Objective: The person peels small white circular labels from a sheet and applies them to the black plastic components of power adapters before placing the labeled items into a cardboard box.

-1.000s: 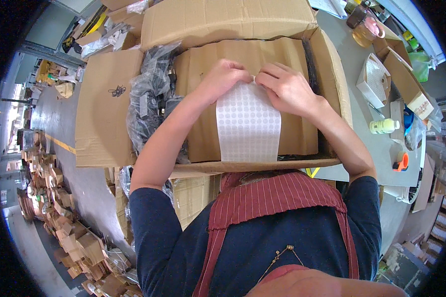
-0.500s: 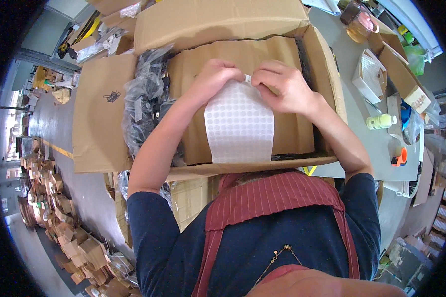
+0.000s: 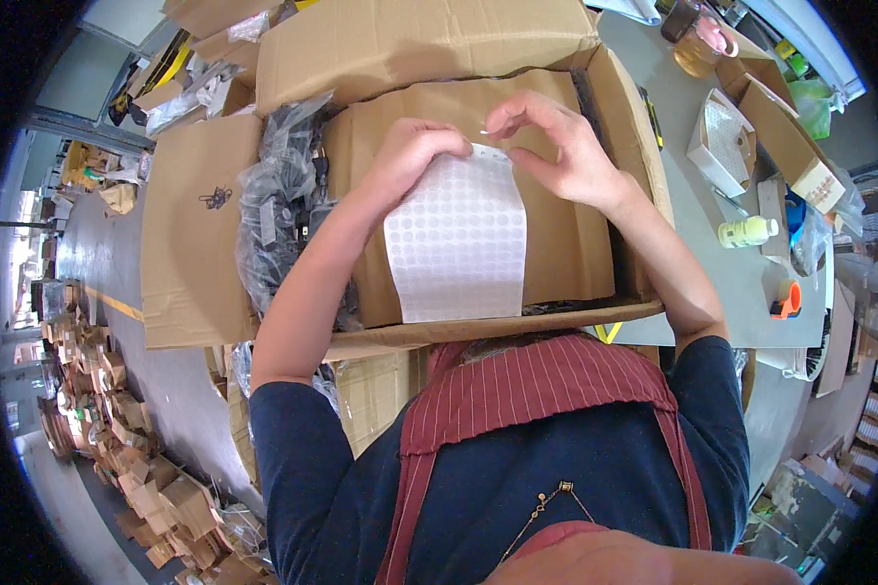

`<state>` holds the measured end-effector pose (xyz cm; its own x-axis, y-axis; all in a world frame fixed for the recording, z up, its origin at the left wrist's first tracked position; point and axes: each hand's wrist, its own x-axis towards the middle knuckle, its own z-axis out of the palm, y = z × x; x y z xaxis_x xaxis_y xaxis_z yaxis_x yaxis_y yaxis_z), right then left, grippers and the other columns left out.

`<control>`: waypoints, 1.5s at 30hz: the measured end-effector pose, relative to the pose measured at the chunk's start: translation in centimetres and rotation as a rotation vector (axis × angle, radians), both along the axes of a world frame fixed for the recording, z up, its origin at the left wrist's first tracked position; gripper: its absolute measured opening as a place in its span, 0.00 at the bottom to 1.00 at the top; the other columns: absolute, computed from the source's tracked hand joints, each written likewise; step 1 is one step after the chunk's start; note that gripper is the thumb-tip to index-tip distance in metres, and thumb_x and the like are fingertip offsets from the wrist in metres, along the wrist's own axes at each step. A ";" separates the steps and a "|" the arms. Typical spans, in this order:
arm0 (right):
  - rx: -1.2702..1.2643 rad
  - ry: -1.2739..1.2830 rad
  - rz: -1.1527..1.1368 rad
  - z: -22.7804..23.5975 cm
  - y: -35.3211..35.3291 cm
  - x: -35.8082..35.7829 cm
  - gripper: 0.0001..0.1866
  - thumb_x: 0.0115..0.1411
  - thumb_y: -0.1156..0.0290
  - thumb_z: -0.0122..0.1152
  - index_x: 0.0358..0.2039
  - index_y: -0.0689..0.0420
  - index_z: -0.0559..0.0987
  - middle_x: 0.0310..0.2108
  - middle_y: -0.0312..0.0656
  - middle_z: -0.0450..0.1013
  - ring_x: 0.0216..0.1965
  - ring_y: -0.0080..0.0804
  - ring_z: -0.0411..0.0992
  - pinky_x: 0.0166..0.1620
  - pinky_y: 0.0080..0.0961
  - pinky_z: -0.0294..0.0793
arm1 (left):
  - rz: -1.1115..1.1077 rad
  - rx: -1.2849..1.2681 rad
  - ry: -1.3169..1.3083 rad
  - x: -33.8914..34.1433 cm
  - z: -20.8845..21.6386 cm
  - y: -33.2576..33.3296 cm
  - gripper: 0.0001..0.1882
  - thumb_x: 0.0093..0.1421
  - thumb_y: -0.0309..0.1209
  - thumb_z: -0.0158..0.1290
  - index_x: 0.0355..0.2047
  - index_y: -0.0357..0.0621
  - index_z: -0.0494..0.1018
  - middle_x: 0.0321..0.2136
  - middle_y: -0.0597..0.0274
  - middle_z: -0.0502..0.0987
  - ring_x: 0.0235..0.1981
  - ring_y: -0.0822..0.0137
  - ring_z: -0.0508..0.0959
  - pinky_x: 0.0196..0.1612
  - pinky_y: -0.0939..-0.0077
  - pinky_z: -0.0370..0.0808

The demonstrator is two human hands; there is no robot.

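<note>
A white sheet of round stickers hangs over the near part of an open cardboard box. My left hand pinches its upper edge between thumb and fingers. My right hand is just right of that edge, its fingers curled and its thumb held apart below them. A small white piece, apparently a sticker, sits at the tip of its forefinger. Under both hands lies a brown cardboard sheet inside the box. Black cables in clear plastic bags fill the box's left side.
The box's left flap and far flap are folded out. On the grey table to the right are a white tray, a pale-green bottle, an orange tape roll and a jug. Cardboard pieces are piled at lower left.
My right hand has come away from the sheet's upper edge, its thumb and forefinger parting, with a small white piece at the fingertip. The sheet and my left hand shifted slightly left in the picture.
</note>
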<state>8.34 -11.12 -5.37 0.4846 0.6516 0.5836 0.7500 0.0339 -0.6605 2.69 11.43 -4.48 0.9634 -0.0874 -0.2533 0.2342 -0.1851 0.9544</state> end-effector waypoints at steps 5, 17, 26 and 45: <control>-0.010 0.057 0.043 0.4 -0.1 -0.2 0.22 0.49 0.89 0.58 0.46 0.61 0.74 0.41 0.43 0.75 0.44 0.36 0.76 0.49 0.30 0.76 | 0.006 -0.006 0.034 0.3 -0.1 0.7 0.12 0.52 0.34 0.56 0.28 0.36 0.80 0.23 0.65 0.76 0.25 0.74 0.73 0.29 0.80 0.68; 0.018 0.000 0.056 0.5 -0.1 -0.6 0.24 0.48 0.89 0.61 0.48 0.60 0.74 0.41 0.42 0.74 0.44 0.34 0.75 0.49 0.29 0.75 | 0.006 -0.220 0.043 -0.3 0.4 0.4 0.10 0.55 0.31 0.54 0.25 0.37 0.79 0.19 0.66 0.74 0.20 0.77 0.69 0.24 0.78 0.63; 0.003 -0.040 0.070 0.9 0.1 -1.0 0.27 0.46 0.91 0.59 0.49 0.58 0.74 0.37 0.40 0.70 0.40 0.35 0.72 0.44 0.29 0.75 | 0.007 -0.168 -0.008 -0.4 0.2 -0.2 0.10 0.55 0.32 0.55 0.24 0.38 0.78 0.20 0.67 0.73 0.22 0.76 0.70 0.26 0.79 0.64; 0.017 -0.093 0.052 1.3 0.2 -1.3 0.31 0.43 0.92 0.53 0.51 0.57 0.74 0.36 0.41 0.69 0.41 0.39 0.72 0.46 0.31 0.74 | -0.030 -0.141 -0.032 -0.2 -0.6 0.2 0.11 0.55 0.32 0.55 0.23 0.35 0.78 0.19 0.66 0.74 0.21 0.76 0.70 0.25 0.76 0.65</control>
